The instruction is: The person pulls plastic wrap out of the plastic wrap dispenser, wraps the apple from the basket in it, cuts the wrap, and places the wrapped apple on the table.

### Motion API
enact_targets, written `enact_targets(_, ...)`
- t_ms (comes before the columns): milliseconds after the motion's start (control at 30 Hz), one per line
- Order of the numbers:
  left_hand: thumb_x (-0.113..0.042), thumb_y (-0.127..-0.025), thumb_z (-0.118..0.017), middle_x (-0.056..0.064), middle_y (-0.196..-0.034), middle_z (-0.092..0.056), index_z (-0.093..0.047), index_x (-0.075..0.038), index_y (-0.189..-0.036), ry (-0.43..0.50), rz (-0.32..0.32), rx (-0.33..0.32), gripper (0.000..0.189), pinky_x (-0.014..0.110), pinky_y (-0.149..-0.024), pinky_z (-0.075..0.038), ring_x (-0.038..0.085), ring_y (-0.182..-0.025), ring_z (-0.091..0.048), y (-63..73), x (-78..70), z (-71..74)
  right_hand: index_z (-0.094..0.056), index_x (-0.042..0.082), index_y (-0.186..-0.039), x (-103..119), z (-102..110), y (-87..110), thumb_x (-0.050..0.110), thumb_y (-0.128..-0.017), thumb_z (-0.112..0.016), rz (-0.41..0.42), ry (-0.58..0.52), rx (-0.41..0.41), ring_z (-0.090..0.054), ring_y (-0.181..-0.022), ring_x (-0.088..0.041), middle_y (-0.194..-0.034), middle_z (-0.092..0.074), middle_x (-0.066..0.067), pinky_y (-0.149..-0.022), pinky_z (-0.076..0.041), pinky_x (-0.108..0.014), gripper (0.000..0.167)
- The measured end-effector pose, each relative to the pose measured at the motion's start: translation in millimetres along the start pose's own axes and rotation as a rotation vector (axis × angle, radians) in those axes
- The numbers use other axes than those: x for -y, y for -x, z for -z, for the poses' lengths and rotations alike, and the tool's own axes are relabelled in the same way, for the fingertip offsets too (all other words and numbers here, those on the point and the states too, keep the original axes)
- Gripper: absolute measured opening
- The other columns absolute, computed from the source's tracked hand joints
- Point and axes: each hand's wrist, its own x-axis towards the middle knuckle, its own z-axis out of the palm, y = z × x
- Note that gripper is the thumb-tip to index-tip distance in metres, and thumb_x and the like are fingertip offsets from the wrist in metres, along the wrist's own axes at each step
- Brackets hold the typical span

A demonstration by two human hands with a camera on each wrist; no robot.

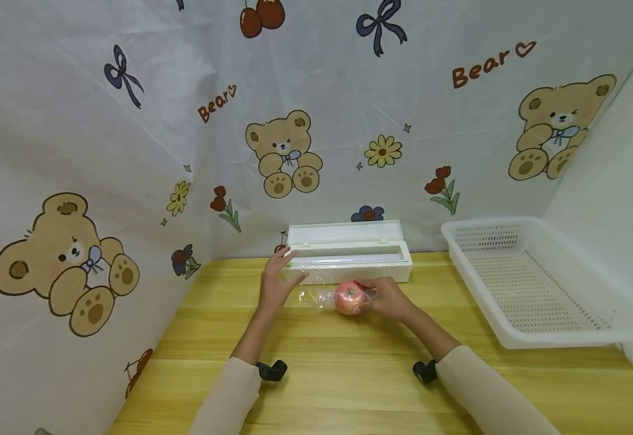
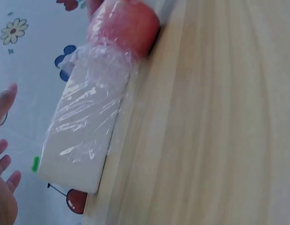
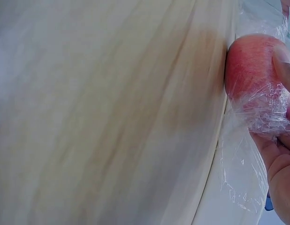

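In the head view a red apple (image 1: 349,298) sits on the wooden table, with clear cling film (image 1: 315,296) around it and trailing to its left. My right hand (image 1: 390,297) grips the apple from the right; in the right wrist view the thumb (image 3: 283,56) lies on its skin and crumpled film (image 3: 271,110) gathers by the fingers. Fingers spread and holding nothing, my left hand (image 1: 275,284) is at the left end of a white box (image 1: 370,275). Inside that box lies a white roll (image 1: 343,259), below its raised lid (image 1: 346,232).
A white perforated plastic basket (image 1: 503,323) stands on the right of the table. The wooden tabletop (image 1: 343,374) extends toward me. Behind and to the left hangs a cloth (image 1: 327,78) printed with bears, bows and flowers.
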Motion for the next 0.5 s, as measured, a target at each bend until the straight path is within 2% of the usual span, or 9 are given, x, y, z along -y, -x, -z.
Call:
enact_targets(133, -0.015, -0.081, -0.087, 0.018, -0.153, -0.047, -0.061, -0.004, -0.140, 0.009, 0.110, 0.069, 0.065, 0.059, -0.112, -0.038, 0.038, -0.144, -0.039, -7.9, 13.8, 15.0, -0.069, -0.001, -0.128, 0.3, 0.4, -0.3, 0.016, -0.067, -0.096, 0.004, 0.008, -0.011, -0.063, -0.118, -0.029, -0.125, -0.070, -0.013, -0.102, -0.050, -0.049, 0.069)
enact_targets(267, -0.014, -0.084, -0.085, 0.016, -0.157, -0.041, -0.056, -0.004, -0.144, 0.030, 0.181, 0.157, 0.068, 0.056, -0.111, -0.041, 0.035, -0.146, -0.036, -11.2, 29.4, 19.9, -0.066, 0.000, -0.133, 0.2, 1.2, 0.8, 0.018, -0.070, -0.095, -0.005, 0.011, 0.003, -0.063, -0.117, -0.028, -0.127, -0.069, -0.012, -0.101, -0.051, -0.049, 0.071)
enact_targets(400, -0.014, -0.084, -0.084, 0.016, -0.159, -0.040, -0.056, -0.005, -0.144, 0.074, 0.211, 0.207, 0.066, 0.053, -0.111, -0.042, 0.033, -0.147, -0.035, -12.3, 40.1, 19.4, -0.064, 0.000, -0.135, 0.2, 1.7, 1.8, 0.021, -0.072, -0.094, -0.002, -0.002, 0.015, -0.061, -0.119, -0.029, -0.130, -0.068, -0.013, -0.102, -0.050, -0.050, 0.073)
enact_targets(500, -0.014, -0.085, -0.083, 0.017, -0.158, -0.040, -0.057, -0.004, -0.144, 0.100, 0.213, 0.219, 0.065, 0.050, -0.112, -0.041, 0.034, -0.147, -0.036, -13.5, 45.0, 17.0, -0.065, 0.001, -0.134, -0.4, 1.2, 2.0, 0.022, -0.071, -0.094, 0.024, 0.001, 0.003, -0.062, -0.120, -0.030, -0.129, -0.068, -0.013, -0.103, -0.050, -0.050, 0.072)
